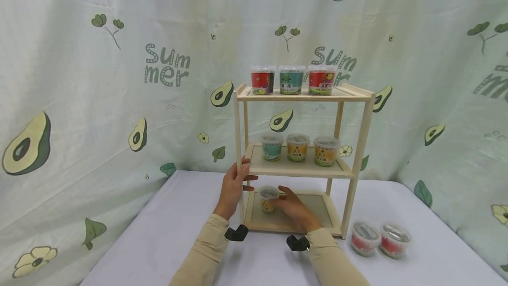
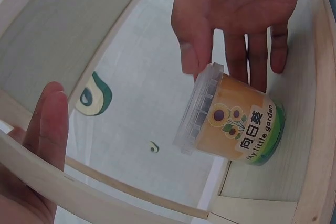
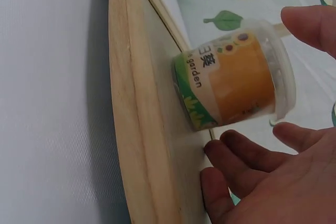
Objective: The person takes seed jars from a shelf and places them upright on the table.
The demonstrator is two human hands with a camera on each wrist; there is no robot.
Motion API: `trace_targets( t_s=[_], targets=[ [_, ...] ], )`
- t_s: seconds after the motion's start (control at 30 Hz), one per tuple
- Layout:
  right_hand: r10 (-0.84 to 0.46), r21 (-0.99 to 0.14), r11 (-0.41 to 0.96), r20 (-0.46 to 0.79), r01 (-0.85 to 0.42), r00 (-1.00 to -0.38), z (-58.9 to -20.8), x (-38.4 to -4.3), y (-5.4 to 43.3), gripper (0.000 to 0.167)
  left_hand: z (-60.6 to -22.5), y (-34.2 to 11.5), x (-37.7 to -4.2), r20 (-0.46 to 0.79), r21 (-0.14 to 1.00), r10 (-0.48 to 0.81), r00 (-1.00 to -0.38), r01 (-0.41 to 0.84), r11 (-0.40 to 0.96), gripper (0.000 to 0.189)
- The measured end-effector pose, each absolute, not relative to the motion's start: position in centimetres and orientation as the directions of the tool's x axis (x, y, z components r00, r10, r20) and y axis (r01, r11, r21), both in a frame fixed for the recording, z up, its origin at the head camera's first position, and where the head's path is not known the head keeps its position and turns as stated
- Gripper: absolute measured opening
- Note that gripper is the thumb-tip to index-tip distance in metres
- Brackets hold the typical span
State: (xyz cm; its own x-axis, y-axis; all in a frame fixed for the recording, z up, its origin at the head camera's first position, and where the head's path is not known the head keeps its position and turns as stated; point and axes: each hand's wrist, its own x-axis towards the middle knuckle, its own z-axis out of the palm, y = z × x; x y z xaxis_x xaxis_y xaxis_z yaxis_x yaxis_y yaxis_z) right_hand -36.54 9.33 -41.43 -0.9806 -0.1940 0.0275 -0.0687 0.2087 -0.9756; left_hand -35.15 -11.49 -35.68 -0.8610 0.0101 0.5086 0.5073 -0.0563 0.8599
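An orange-labelled plastic cup [image 1: 268,199] with a clear lid stands upright on the lower shelf board, toward its left side. My right hand [image 1: 293,208] is to the right of this cup, its fingers parted. In the right wrist view the thumb lies beside the lid and the fingers spread past the cup [image 3: 231,77], with a gap around it. At the rack's left post [image 1: 239,144] is my left hand [image 1: 234,187], fingers extended past the wood below the middle shelf. The left wrist view shows those fingers [image 2: 54,124] straight behind the post.
The wooden rack [image 1: 305,173] has a teal cup [image 1: 271,147] and two orange cups on its middle shelf. Three cups, red, teal [image 1: 291,80] and red, line the top. Two red-labelled tubs [image 1: 365,238] sit on the white table [image 1: 412,202] right of the rack. A printed curtain hangs behind.
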Motion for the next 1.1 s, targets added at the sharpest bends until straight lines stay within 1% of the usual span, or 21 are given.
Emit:
trace_targets(
  t_s=[0.27, 0.47, 0.6, 0.77, 0.9, 1.1],
  targets=[
    [-0.182, -0.966, 0.237, 0.065, -0.108, -0.981, -41.2, -37.1, 8.2, 0.087, -35.3, -11.6, -35.0, 0.516, 0.855, -0.006, -0.856, 0.516, -0.044, 0.043],
    [-0.175, -0.957, 0.265, 0.072, -0.118, -0.982, -41.6, -37.4, 8.0, 0.084, -35.5, -11.6, -35.2, 0.51, 0.859, 0.014, -0.86, 0.508, -0.056, 0.047],
    [-0.171, -0.952, 0.279, 0.081, -0.127, -0.982, -41.9, -37.2, 8.0, 0.083, -35.6, -11.5, -35.2, 0.512, 0.857, 0.011, -0.859, 0.511, -0.061, 0.048],
    [-0.161, -0.955, 0.265, 0.097, -0.137, -0.982, -41.9, -36.8, 7.8, 0.08, -35.7, -11.5, -35.1, 0.502, 0.864, 0.012, -0.865, 0.501, -0.057, 0.045],
    [-0.154, -0.948, 0.277, 0.117, -0.157, -0.981, -41.9, -36.9, 7.7, 0.079, -35.1, -11.5, -34.6, 0.496, 0.867, 0.011, -0.868, 0.495, -0.052, 0.042],
    [-0.135, -0.94, 0.296, 0.137, -0.172, -0.981, -42.2, -36.7, 7.7, 0.079, -35.5, -11.6, -35.1, 0.501, 0.865, 0.017, -0.865, 0.5, -0.044, 0.046]
  ],
)
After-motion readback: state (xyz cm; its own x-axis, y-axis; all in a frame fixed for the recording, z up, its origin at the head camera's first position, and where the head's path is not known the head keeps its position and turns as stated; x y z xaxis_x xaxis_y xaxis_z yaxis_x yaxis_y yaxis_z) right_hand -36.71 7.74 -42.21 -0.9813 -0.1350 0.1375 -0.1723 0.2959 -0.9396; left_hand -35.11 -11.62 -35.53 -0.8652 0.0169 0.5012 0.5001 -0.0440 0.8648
